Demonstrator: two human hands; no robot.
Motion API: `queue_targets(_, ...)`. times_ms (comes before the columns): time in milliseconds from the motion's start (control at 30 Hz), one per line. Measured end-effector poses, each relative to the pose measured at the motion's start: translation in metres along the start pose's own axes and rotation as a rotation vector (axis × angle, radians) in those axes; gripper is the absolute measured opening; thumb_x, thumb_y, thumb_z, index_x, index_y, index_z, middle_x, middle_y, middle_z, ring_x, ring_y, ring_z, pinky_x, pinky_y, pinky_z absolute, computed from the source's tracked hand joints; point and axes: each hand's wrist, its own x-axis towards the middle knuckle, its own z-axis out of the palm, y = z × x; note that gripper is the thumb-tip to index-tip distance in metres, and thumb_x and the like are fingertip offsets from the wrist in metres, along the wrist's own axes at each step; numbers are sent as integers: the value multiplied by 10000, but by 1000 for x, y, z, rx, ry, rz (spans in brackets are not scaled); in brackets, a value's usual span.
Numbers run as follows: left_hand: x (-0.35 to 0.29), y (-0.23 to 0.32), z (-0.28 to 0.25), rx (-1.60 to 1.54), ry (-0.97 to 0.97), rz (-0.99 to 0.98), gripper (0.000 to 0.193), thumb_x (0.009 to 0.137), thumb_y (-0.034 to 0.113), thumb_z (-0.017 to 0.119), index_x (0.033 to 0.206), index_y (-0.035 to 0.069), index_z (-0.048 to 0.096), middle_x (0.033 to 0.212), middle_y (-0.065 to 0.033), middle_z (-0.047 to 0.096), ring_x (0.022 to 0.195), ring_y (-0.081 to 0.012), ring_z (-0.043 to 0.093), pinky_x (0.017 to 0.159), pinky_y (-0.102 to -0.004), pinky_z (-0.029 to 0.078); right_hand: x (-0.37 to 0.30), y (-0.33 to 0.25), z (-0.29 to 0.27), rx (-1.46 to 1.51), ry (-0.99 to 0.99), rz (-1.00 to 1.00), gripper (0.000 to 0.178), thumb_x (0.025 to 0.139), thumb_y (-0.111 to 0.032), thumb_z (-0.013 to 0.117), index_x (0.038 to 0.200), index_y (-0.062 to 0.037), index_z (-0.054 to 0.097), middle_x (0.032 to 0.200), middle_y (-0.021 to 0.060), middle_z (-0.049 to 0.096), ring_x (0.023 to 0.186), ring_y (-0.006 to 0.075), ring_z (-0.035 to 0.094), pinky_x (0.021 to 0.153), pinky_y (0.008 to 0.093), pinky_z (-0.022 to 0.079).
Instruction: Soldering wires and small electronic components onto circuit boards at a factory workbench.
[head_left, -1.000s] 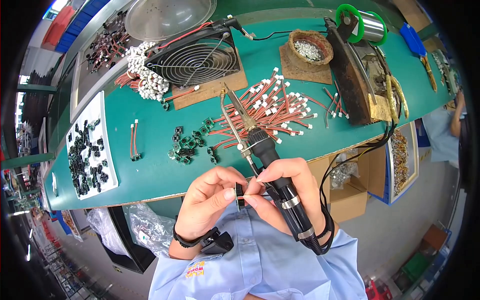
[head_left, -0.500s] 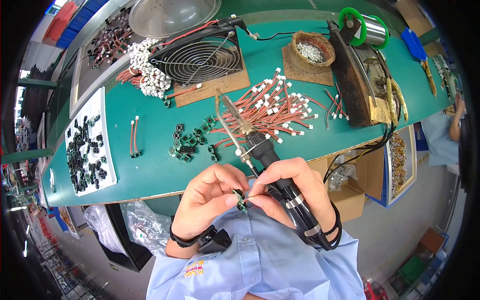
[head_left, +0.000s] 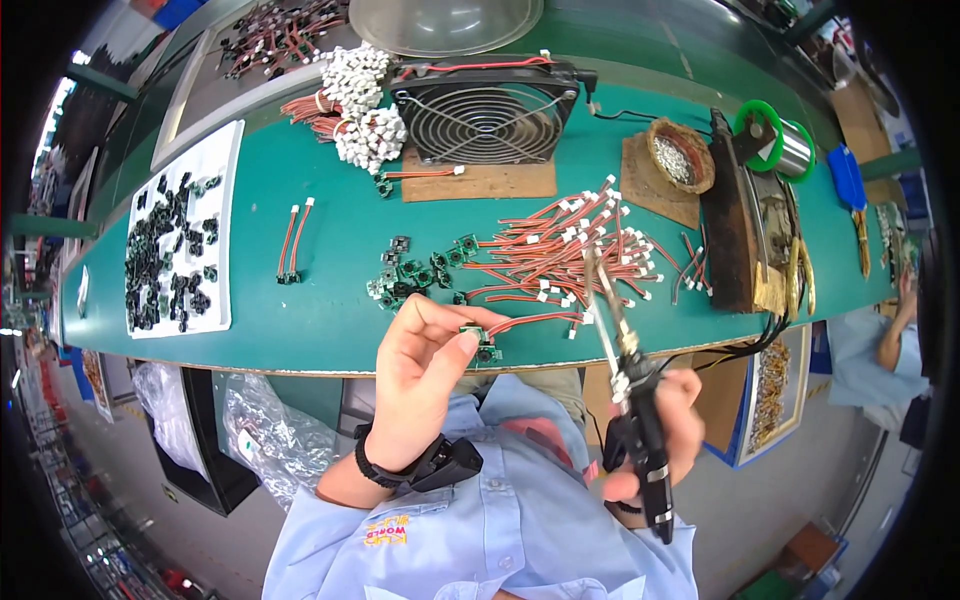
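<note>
Between thumb and fingers, my left hand (head_left: 418, 375) pinches a small green circuit board (head_left: 487, 354) close above the table's front edge. A red-and-black wire lead (head_left: 530, 320) runs from that board to the right and ends in a white connector. My right hand (head_left: 678, 425) is wrapped round a black soldering iron (head_left: 650, 445) with a metal solder-feed tube beside its tip. The iron's tip points up and away, over a fanned pile of wire leads (head_left: 560, 245) with white plugs. Loose green boards (head_left: 405, 278) lie just beyond my left hand.
A black fan (head_left: 487, 115) stands on a wooden board at the back. Right of it are a bowl of metal bits (head_left: 690, 178), a dark iron stand (head_left: 732, 225) and a green solder spool (head_left: 790, 145). At left lie a white tray (head_left: 222, 225) of boards and two wired boards (head_left: 290, 275).
My right hand has moved right, away from the board, with the soldering iron. The lead now stretches out from the board in my left hand. The whole view has shifted.
</note>
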Motion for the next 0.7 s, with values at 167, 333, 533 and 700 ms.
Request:
queue_targets(167, 0, -2, -2, 72, 48, 80, 136, 824, -49, 519, 877, 34, 425, 985, -188, 613, 958, -196, 579, 843, -316, 427, -9, -6, -2, -90, -290, -21, 512, 615, -305, 775, 1034, -127, 540, 764, 28, 626, 669, 169, 601, 813, 381, 317)
queue_targets(333, -1, -4, 1, 129, 101, 153, 98, 838, 16, 530, 856, 32, 435, 972, -195, 618, 912, -196, 585, 826, -315, 430, -9, -8, 7, -30, -271, -2, 449, 584, -214, 777, 985, -145, 587, 723, -5, 618, 621, 137, 607, 805, 357, 323)
queue_targets(533, -2, -4, 2, 163, 99, 171, 117, 835, 16, 552, 860, 30, 438, 975, -196, 616, 924, -208, 591, 830, -322, 441, -8, -7, 5, -21, -302, -8, 455, 579, -213, 782, 985, -145, 589, 721, -1, 624, 633, 143, 611, 810, 359, 324)
queue_targets(700, -2, -3, 2, 175, 97, 164, 123, 835, 20, 558, 861, 30, 438, 978, -197, 615, 924, -215, 592, 830, -320, 443, -7, -8, 5, -22, -310, -2, 468, 577, -208, 781, 997, -146, 584, 726, 2, 629, 631, 146, 611, 812, 361, 328)
